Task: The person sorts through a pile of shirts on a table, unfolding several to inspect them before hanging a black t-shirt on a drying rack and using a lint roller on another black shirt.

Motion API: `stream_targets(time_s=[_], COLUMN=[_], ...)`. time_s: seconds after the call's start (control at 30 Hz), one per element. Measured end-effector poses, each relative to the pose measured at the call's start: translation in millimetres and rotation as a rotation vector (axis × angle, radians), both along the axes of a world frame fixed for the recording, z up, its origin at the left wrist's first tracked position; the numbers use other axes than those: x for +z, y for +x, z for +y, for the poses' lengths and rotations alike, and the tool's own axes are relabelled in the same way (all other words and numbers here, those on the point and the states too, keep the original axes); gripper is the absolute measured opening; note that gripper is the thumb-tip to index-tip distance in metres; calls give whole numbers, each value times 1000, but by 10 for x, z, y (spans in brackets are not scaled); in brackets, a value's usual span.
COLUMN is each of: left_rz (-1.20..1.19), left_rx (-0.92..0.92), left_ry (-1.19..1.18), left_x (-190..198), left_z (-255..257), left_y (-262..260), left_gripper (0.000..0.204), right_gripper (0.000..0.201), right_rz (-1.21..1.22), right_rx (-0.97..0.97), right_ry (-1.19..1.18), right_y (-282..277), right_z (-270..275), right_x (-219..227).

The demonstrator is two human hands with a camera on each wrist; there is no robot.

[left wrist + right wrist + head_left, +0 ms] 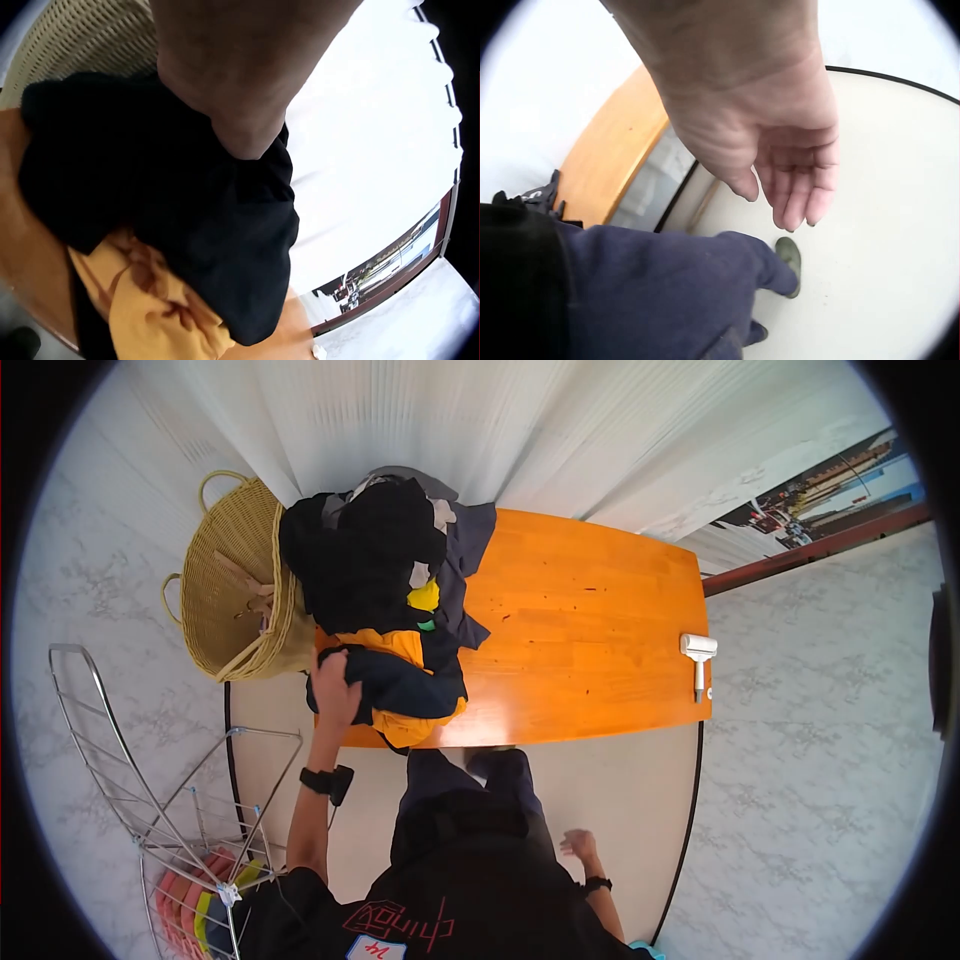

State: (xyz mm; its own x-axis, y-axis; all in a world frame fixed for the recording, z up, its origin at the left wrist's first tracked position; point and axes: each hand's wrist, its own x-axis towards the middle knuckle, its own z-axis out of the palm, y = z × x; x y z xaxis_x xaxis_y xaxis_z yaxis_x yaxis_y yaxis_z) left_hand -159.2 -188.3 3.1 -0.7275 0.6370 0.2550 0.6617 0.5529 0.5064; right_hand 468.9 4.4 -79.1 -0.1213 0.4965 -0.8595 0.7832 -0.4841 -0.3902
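My left hand (335, 685) rests on a dark navy garment (395, 685) at the left front of the table; whether its fingers grip the cloth is not clear. In the left wrist view the hand (244, 112) lies against the dark cloth (217, 232) and its fingertips are hidden. Orange-yellow cloth (161, 307) shows beneath the dark piece. Behind it is a heap of black clothes (370, 550) with grey and yellow bits. My right hand (780, 142) hangs beside the body, fingers loosely bent, holding nothing.
A wicker basket (225, 580) with some items inside stands left of the clothes. On the orange wooden table (580, 620), a white-headed roller (698, 648) lies at the right edge. A metal drying rack (190, 830) with pink pieces stands at lower left.
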Motion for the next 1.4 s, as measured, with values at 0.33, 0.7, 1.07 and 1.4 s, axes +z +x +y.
stream_targets(time_s=[0.33, 0.7, 1.07, 1.4], left_rz=[-102, -595, -736, -691], left_rx=[136, 231, 19, -188], left_ry=[554, 489, 300, 479], left_x=[2185, 1501, 1066, 1423], left_z=[1015, 2829, 3352, 3249], left_y=[819, 1587, 1747, 1615], left_gripper=[18, 34, 35, 34], right_gripper=[45, 40, 29, 26], right_rz=[766, 1185, 1005, 990], right_rx=[675, 98, 219, 122], right_ry=[219, -112, 584, 1073], right_y=[-3500, -3612, -3186, -2885], right_z=[1677, 2803, 3917, 3669], right_x=[1369, 1835, 2770, 3266])
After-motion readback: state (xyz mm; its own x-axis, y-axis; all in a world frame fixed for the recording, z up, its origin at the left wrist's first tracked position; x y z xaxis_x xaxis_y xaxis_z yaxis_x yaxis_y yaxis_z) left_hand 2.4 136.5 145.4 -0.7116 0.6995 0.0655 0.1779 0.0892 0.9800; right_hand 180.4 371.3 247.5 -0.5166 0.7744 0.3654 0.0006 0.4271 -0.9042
